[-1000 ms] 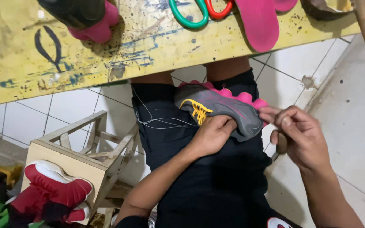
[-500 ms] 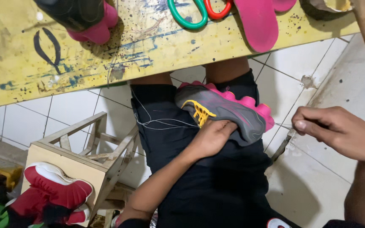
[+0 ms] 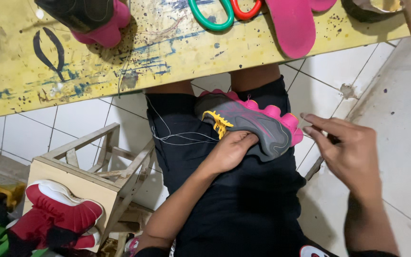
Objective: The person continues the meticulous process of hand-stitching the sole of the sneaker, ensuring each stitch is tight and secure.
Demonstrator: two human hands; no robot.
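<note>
On the lap, left hand grips grey shoe — right hand beside it, fingers spread.

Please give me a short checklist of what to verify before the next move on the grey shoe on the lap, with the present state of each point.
1. Grey shoe rests on the lap, pink sole outward: ok.
2. Left hand presses on the shoe: ok.
3. Right hand grips the tool: not ok; its fingers are spread, beside the shoe.
4. Thin white thread lies loose over the lap, free of knots: cannot tell.
5. Scissors within reach on the yellow table: ok.
</note>
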